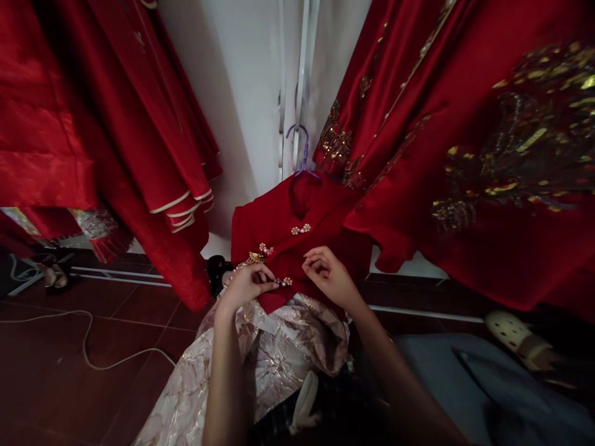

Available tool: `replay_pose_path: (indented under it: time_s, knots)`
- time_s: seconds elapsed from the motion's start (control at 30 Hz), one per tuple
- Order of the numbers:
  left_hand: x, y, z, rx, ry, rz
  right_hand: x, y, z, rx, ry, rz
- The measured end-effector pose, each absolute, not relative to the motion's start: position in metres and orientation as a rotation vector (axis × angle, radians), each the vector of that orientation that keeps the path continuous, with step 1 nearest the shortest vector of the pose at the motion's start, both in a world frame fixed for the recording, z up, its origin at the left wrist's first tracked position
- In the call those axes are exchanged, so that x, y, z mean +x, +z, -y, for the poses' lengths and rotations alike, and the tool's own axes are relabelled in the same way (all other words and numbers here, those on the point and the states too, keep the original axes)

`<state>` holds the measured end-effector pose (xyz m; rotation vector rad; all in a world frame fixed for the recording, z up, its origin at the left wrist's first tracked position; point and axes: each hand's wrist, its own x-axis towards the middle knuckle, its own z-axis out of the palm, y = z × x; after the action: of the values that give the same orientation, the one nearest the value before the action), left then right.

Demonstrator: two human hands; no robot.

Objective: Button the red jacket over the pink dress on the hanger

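Note:
A short red top (pixel 260 217) hangs in front of me on a purple hanger (pixel 305 148). Pearl-and-gold flower buttons (pixel 301 229) run down its front in several spots. My left hand (pixel 246 286) pinches the lowest pearl button (pixel 284 282) between thumb and fingertip, near the hem. A gold ornament (pixel 256 257) shows just above that hand. My right hand (pixel 328 275) is a little to the right, over the red cloth, its fingers curled in; whatever may be between them is hidden. Pale brocade fabric with a shiny pattern (pixel 279 353) lies bunched below the top.
Long red garments (pixel 171 155) hang at the left, and more with gold sequin embroidery (pixel 525 136) at the right. White rack rails (pixel 300 74) stand behind the top. A cable (pixel 88 334) crosses the tiled floor; a cream clog (pixel 511 331) is at right.

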<state>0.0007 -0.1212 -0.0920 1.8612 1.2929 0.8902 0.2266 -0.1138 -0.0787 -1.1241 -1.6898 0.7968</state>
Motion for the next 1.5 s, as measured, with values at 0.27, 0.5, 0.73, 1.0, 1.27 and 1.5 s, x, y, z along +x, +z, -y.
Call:
replay_pose_path:
  time_s: [0.27,0.5,0.73,1.0,1.27,1.5]
  knots:
    - [0.02,-0.087,0.12,2.092,0.9,-1.303,0.22,-0.089,0.12,-1.145,0.817,2.009]
    - [0.022,-0.096,0.117,2.162,0.855,-1.364,0.213,-0.104,0.115,-1.213,0.774,2.016]
    - [0.022,-0.1,0.117,2.217,0.821,-1.382,0.217,-0.103,0.112,-1.147,0.931,1.884]
    - [0.025,-0.085,0.123,2.293,0.93,-1.345,0.216,-0.1,0.11,-1.131,1.037,1.731]
    - [0.027,-0.082,0.119,2.09,1.015,-1.232,0.216,-0.094,0.114,-1.086,1.215,1.618]
    - [0.025,-0.084,0.117,1.942,1.058,-1.246,0.213,-0.095,0.113,-1.05,1.189,1.608]
